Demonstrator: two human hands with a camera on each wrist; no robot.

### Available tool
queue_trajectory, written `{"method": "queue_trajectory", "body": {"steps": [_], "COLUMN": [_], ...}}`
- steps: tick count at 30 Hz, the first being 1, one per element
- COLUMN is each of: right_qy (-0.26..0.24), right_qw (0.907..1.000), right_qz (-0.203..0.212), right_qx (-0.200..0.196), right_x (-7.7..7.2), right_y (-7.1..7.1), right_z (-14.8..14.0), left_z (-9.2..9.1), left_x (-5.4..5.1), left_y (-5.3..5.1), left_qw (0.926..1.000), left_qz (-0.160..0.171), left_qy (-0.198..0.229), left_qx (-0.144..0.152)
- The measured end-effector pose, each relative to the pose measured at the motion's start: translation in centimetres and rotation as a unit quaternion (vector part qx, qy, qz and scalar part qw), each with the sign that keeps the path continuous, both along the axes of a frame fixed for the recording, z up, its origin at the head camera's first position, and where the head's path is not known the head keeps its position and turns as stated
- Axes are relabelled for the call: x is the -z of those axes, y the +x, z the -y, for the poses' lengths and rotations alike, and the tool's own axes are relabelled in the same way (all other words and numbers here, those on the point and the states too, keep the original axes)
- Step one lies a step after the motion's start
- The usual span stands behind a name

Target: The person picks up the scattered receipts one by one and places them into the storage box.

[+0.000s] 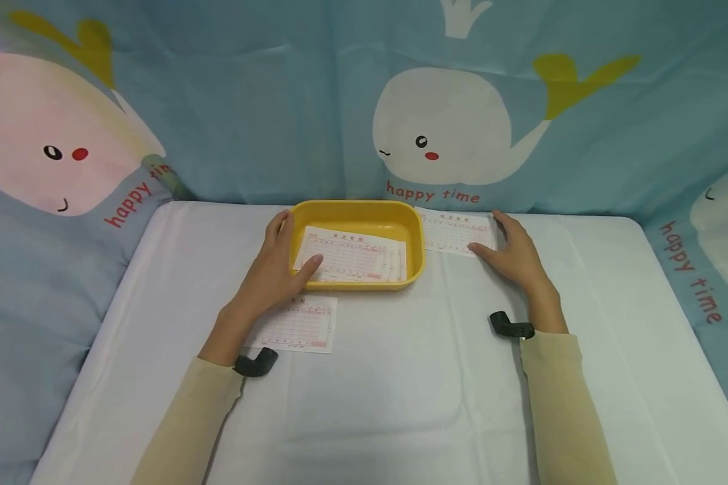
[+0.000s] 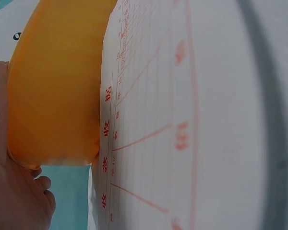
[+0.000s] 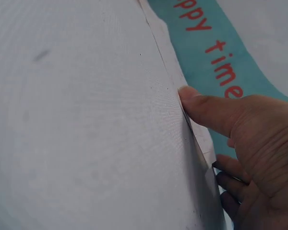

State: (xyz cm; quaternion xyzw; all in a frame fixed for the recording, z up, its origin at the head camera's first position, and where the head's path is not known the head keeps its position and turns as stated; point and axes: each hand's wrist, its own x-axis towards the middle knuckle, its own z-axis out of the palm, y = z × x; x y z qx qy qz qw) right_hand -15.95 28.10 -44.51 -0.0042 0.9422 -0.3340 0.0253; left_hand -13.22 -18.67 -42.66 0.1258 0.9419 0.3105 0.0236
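Observation:
My left hand [image 1: 265, 271] holds a shallow yellow plastic tray [image 1: 359, 204] at its left end, thumb over the front rim. Several overlapping printed receipt slips [image 1: 342, 256] with red lines lie inside the tray. Another receipt slip [image 1: 306, 325] lies on the table in front of the tray, partly under the left wrist; it fills much of the left wrist view. To the right of the tray is a further receipt slip [image 1: 451, 231]. My right hand [image 1: 516, 252] pinches its right end, with the thumb [image 3: 197, 103] at the near edge.
A white cloth covers the table [image 1: 388, 391]. Behind it hangs a blue curtain [image 1: 249, 121] printed with whales and red lettering, which also stands along both sides. A dark wrist camera [image 1: 256, 364] sits on the left wrist, another wrist camera [image 1: 511, 327] on the right.

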Motion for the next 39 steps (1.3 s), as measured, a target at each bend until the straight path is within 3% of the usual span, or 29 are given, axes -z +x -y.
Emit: {"method": "queue_trajectory", "body": {"steps": [14,24,35,39], "right_qy": [-0.037,-0.024,-0.01,-0.013], "right_qw": [0.9987,0.9964,0.9993,0.9986], "right_qz": [-0.033,-0.074,-0.037,-0.051], "right_qx": [0.01,0.033,-0.002,0.004], "right_x": [-0.2,0.1,-2.4,-3.5], "right_y": [0.2,0.5,1.3,1.7], "right_z": [0.6,0.7,0.7,0.7], "left_z": [0.0,0.0,0.0,0.0], "left_x": [0.2,0.2,0.1,0.1], "left_y": [-0.2,-0.2,-0.2,-0.2], "left_qw": [0.9999,0.9999,1.0,1.0], "left_qz": [-0.012,-0.005,-0.004,-0.003], "left_qy": [-0.007,-0.011,-0.005,-0.006], "left_qx": [-0.002,-0.005,-0.002,-0.001]}}
